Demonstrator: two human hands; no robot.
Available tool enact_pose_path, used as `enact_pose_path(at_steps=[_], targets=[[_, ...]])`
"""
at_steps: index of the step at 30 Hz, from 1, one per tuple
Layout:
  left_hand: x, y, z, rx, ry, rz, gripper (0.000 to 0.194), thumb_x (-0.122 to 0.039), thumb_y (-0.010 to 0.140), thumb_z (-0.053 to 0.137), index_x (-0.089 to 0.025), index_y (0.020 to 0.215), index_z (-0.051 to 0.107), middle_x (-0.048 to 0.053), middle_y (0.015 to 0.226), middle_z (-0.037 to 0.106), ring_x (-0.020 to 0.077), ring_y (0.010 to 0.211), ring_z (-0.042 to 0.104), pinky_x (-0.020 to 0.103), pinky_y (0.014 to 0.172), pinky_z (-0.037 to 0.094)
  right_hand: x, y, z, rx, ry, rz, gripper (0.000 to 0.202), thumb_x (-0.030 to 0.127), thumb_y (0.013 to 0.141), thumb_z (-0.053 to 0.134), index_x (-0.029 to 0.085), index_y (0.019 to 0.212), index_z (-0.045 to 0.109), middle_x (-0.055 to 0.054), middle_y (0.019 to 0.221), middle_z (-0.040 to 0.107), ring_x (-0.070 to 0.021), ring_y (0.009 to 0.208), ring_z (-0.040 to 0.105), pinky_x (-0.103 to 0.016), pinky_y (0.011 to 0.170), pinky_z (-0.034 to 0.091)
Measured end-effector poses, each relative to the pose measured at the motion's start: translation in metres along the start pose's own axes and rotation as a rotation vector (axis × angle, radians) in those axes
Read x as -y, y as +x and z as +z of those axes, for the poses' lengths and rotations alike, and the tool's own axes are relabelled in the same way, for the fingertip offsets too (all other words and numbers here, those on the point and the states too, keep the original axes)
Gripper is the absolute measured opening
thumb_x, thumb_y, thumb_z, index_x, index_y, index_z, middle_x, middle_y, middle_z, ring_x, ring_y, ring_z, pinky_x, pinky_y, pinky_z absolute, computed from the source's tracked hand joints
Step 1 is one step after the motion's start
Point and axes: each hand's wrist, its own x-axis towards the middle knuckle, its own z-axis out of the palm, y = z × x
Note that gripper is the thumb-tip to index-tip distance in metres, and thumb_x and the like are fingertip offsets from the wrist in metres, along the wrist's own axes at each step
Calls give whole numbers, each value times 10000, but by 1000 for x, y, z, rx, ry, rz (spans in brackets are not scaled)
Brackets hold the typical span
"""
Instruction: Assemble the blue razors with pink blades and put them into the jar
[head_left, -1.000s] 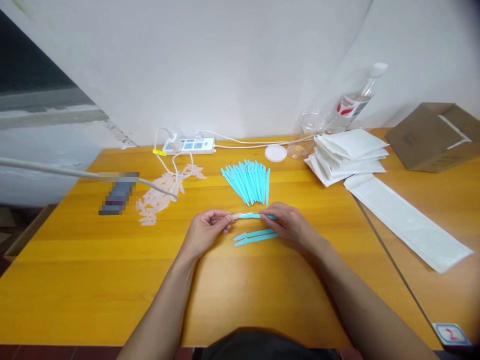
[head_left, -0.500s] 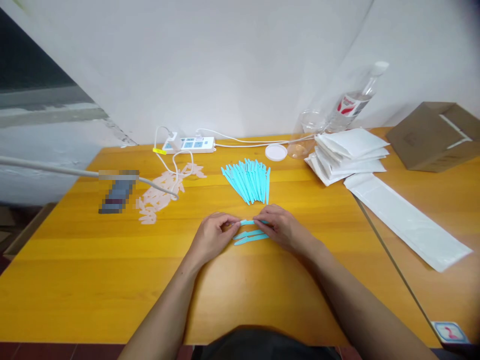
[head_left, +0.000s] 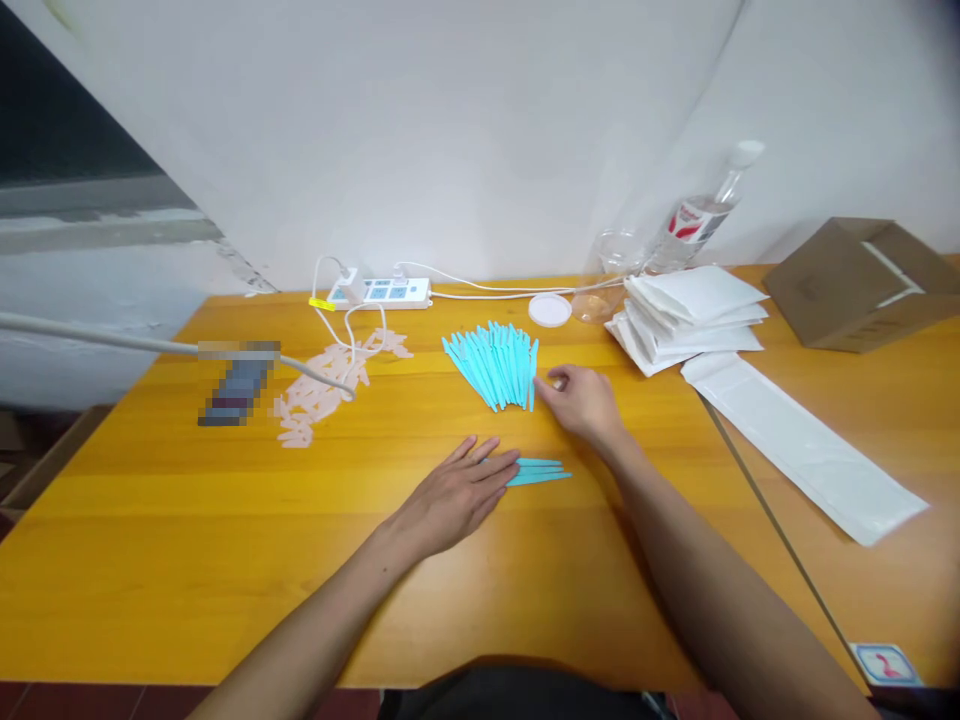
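Observation:
My left hand [head_left: 457, 492] lies flat, fingers stretched out, over a small row of turquoise eyebrow razors [head_left: 541, 472]. Their narrow ends stick out to the right of the fingers; the other ends are hidden beneath the hand. Farther back lies a fanned pile of the same razors [head_left: 491, 365]. At the right edge of that pile is my right hand [head_left: 581, 400], thumb and forefinger closed in a pinch at the outermost razor [head_left: 533, 375]. The fingertips partly cover how firmly it is gripped.
Small pale pink pieces [head_left: 322, 390] lie scattered at left, near a pixelated dark object [head_left: 238, 385] and a cable. Along the wall stand a power strip [head_left: 390, 292], a round white lid [head_left: 550, 310], a clear container [head_left: 600, 285], a bottle [head_left: 694, 225], white padded envelopes [head_left: 690, 310] and a cardboard box [head_left: 847, 285].
The razor held between both hands now lies in the row with the others. My left hand has flattened over them, while my right hand has moved back and right to the pile.

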Motion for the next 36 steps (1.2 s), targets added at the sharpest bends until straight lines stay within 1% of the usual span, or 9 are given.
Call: enact_pose_path(at_steps=[3, 7, 14, 17, 21, 25, 29, 32, 36], targets=[[-1, -3, -9, -34, -63, -6, 475, -264, 1003, 477, -284, 1477, 462, 71, 1509, 503, 257, 1471, 349, 536, 1221, 242, 9, 21, 5, 29, -74, 58, 338, 423, 826, 641, 139, 965, 759, -163, 959, 769, -283, 929, 708, -332, 787, 496], [7, -12, -31, -155, -73, -122, 478, -324, 973, 550, -296, 1447, 508, 74, 1505, 510, 240, 1446, 400, 490, 1216, 274, 13, 33, -1, 129, -129, 136, 241, 375, 780, 640, 161, 735, 743, -158, 795, 755, -299, 832, 712, -347, 713, 495], [88, -46, -77, -475, 235, -606, 329, -368, 953, 524, -224, 1189, 701, 97, 1257, 671, 262, 1148, 632, 403, 1036, 475, -5, 34, -20, 79, -261, 269, 331, 370, 727, 664, 122, 923, 762, -204, 964, 752, -343, 915, 706, -384, 719, 508], [123, -47, -91, -436, 439, -689, 325, -300, 943, 479, -212, 1147, 716, 101, 1199, 686, 286, 1071, 636, 406, 950, 491, -12, 36, -23, 89, -255, 256, 289, 356, 728, 672, 129, 881, 767, -191, 920, 755, -330, 902, 707, -374, 728, 506], [148, -39, -104, -233, 613, -616, 336, -192, 897, 439, -206, 1022, 750, 105, 1144, 695, 309, 1023, 602, 431, 917, 469, -15, 36, -27, 145, -220, 206, 188, 316, 696, 705, 157, 783, 753, -147, 808, 750, -291, 811, 699, -337, 674, 485], [152, -35, -111, -153, 612, -525, 318, -269, 922, 445, -196, 935, 754, 125, 1105, 694, 322, 1049, 579, 453, 947, 456, -20, 23, -30, 83, -208, 71, 143, 278, 753, 638, 171, 806, 717, -110, 806, 744, -255, 776, 678, -322, 679, 464], [138, -31, -105, -129, 494, -451, 316, -292, 946, 423, -194, 959, 723, 121, 1082, 694, 281, 1024, 605, 426, 960, 468, -23, -6, -26, -58, -53, -202, 156, 221, 812, 568, 187, 910, 684, -53, 831, 739, -197, 742, 672, -292, 714, 469], [123, -30, -91, -160, 393, -485, 326, -321, 973, 406, -197, 1067, 693, 110, 1095, 691, 260, 1002, 629, 390, 925, 486, -13, -30, -18, -60, 103, -393, 139, 190, 826, 565, 203, 900, 682, -42, 861, 744, -187, 771, 687, -287, 751, 494], [109, -35, -74, -265, 260, -539, 313, -369, 976, 445, -220, 1076, 701, 87, 1128, 680, 222, 945, 653, 334, 872, 495, 4, -48, -7, 2, 249, -486, 102, 250, 874, 612, 208, 933, 684, -56, 935, 752, -201, 862, 700, -301, 800, 513]])
